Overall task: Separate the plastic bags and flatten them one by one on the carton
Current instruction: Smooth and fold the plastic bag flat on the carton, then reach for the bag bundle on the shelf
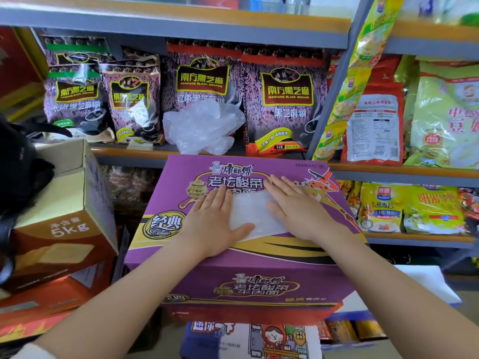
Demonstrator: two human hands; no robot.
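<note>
A purple noodle carton (166,193) stands in front of me, its top facing up. On it lies a thin translucent plastic bag (255,216), spread flat. My left hand (211,221) presses its left side with straight fingers. My right hand (295,206) presses its right side, also flat. Behind the carton, on the shelf, a crumpled bunch of clear plastic bags (202,128) rests against the sesame packs.
Shelves (129,152) of black sesame packs and cereal bags stand behind and to the right. An open brown 5 kg box (64,203) sits at the left with a black object on it. More cartons lie below the purple one.
</note>
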